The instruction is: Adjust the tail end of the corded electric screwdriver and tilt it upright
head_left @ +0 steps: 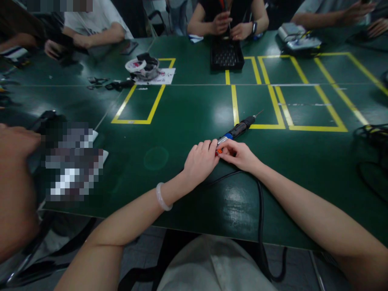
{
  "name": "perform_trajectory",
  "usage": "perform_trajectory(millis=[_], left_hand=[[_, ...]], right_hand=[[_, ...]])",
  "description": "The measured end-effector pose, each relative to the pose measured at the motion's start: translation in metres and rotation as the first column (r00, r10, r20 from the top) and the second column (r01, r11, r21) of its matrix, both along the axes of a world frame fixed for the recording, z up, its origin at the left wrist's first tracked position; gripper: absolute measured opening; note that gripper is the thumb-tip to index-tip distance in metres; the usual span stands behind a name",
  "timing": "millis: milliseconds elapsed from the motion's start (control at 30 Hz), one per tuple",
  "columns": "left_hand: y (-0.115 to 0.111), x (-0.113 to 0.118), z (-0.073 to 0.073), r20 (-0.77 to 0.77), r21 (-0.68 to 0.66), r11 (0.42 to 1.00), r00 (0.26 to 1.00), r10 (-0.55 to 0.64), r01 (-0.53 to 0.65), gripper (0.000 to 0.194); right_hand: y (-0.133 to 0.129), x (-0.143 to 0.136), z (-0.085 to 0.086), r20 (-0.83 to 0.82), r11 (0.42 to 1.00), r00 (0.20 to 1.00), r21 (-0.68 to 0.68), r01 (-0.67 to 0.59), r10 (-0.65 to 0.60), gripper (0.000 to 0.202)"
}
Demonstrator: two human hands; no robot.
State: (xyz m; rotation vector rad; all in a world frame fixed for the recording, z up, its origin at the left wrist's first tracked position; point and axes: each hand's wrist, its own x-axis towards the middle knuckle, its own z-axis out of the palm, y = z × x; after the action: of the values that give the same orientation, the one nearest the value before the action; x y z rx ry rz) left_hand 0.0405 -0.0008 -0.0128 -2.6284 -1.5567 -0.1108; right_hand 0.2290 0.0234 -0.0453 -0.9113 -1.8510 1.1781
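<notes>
An electric screwdriver (239,128) lies slanted on the green table, its thin metal bit pointing away to the upper right. The body is black with a blue ring and a silver section. My left hand (200,161) is closed over its rear end, palm down, a pale bracelet on the wrist. Beside it my right hand (239,154) is closed, thumb and fingers pinching at a small red-orange part (218,152) at the rear of the tool. Fingers partly hide this part. A black cable (260,202) runs from beneath my hands over the table's front edge.
Yellow tape (266,127) marks rectangles on the table (188,109). A black tray (227,54) sits before a co-worker opposite. Tape rolls (142,66) lie at the back left, a boxy device (298,36) at the back right. A neighbour's arm (18,186) reaches in at left.
</notes>
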Motion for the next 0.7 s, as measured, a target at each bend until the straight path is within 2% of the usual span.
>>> perform_trajectory(millis=[167, 267, 533, 700], left_hand=[[-0.002, -0.005, 0.001, 0.046, -0.026, 0.999, 0.998, -0.038, 0.04, 0.063], [-0.002, -0.008, 0.001, 0.059, -0.033, 0.998, 0.997, -0.049, 0.051, 0.065], [-0.002, -0.009, -0.001, 0.065, -0.042, 0.998, 0.997, -0.048, 0.051, 0.066], [-0.001, -0.011, -0.002, 0.067, -0.038, 0.997, 0.996, -0.061, 0.063, 0.067]], right_hand=[[0.001, 0.0, 0.006, -0.125, 0.965, 0.991, -0.261, 0.009, -0.043, 0.026], [0.003, -0.001, 0.009, -0.154, 0.942, 0.986, -0.335, 0.012, -0.067, 0.031], [0.003, -0.001, 0.011, -0.151, 0.933, 0.987, -0.36, 0.003, -0.061, 0.035], [0.002, -0.001, 0.007, -0.159, 0.961, 0.987, -0.275, -0.026, -0.019, 0.03]])
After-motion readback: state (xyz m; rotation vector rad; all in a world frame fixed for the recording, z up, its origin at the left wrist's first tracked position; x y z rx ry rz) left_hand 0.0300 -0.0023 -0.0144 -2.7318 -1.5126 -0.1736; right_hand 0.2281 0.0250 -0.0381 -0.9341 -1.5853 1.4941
